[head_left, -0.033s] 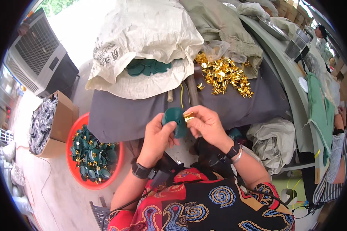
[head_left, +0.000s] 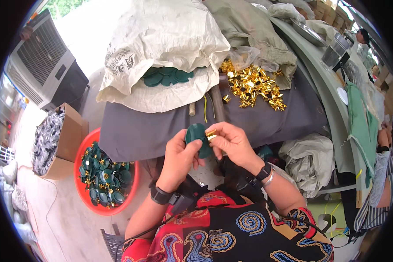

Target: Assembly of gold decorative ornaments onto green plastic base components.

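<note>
Left hand (head_left: 175,159) pinches a smooth, rounded green piece (head_left: 195,132); right hand (head_left: 235,143) pinches a shiny gold clip (head_left: 211,135) right beside it; jagged, glittering heap (head_left: 257,87) far right.

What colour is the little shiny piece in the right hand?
The shiny piece is gold, seen best in the head view.

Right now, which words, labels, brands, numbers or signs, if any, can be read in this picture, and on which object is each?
White sack: dark printed characters, creased and slanted; I do not copy them out.
Green piece in the left hand, gold piece in the right hand: no lettering visible.
Louvred grey machine: any marking is too small to read.
</note>
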`<state>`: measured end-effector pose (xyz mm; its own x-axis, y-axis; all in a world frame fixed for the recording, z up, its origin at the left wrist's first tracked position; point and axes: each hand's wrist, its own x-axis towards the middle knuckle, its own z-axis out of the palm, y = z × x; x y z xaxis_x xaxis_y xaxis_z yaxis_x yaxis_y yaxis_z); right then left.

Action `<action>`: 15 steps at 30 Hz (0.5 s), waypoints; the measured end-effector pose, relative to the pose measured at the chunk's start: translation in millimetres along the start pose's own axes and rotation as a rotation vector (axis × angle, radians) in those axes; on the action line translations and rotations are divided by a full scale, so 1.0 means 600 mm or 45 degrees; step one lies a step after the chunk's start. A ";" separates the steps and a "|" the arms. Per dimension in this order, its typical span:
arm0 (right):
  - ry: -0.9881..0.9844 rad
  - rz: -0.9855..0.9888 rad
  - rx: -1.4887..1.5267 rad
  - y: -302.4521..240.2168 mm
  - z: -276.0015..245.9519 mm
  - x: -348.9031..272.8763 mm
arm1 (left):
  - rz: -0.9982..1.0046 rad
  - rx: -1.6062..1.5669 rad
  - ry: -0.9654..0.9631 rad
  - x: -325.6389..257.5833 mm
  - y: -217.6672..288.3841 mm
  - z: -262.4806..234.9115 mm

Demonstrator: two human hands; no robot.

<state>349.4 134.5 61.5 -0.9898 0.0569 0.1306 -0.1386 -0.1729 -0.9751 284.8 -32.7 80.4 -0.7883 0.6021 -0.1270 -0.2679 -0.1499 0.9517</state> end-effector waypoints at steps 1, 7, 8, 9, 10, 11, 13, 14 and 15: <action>0.003 0.002 -0.005 -0.002 -0.001 -0.003 | 0.024 0.020 -0.025 -0.007 0.003 0.008; -0.052 -0.041 -0.067 0.001 0.005 -0.027 | 0.005 0.087 -0.070 -0.028 -0.001 0.020; -0.052 -0.036 -0.067 0.000 0.005 -0.028 | 0.008 0.105 -0.062 -0.030 -0.002 0.021; -0.065 -0.098 -0.236 -0.001 0.006 -0.030 | 0.002 0.102 -0.060 -0.031 -0.003 0.020; -0.077 -0.159 -0.403 -0.003 0.008 -0.032 | -0.008 0.124 -0.086 -0.032 -0.004 0.019; -0.076 -0.149 -0.396 -0.005 0.009 -0.032 | -0.020 0.147 -0.111 -0.032 -0.005 0.017; -0.052 -0.185 -0.612 -0.013 0.009 -0.025 | 0.000 0.197 -0.091 -0.029 0.004 0.017; -0.026 -0.256 -0.738 -0.011 0.010 -0.021 | 0.018 0.249 -0.079 -0.031 0.008 0.018; -0.031 -0.362 -0.869 -0.019 0.014 -0.013 | -0.016 0.263 -0.026 -0.032 0.011 0.016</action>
<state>358.5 127.6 73.0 -0.9202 -0.0149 0.3912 -0.3467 0.4954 -0.7965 303.5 -38.0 91.9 -0.7736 0.6189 -0.1357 -0.1566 0.0208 0.9874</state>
